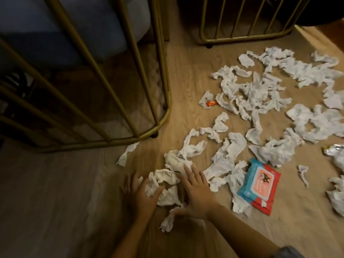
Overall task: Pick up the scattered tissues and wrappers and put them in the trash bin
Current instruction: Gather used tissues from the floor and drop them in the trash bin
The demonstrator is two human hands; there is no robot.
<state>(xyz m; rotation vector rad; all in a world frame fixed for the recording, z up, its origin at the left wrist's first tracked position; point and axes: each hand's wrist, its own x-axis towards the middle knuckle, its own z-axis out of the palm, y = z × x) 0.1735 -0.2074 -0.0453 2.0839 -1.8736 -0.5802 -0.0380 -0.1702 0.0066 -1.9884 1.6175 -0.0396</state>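
Both my hands are down on the wood floor, flanking a small heap of crumpled tissues. My left hand has its fingers loosely bent around the heap's left edge, touching the paper; whether it truly grips any I cannot tell. My right hand lies flat, fingers straight and spread, pressing the heap's right side. Many more white tissues sprawl up and right, too many to count. I count one blue-and-red wipes pack, one orange wrapper, one silver wrapper. Two gold wire frames stand behind.
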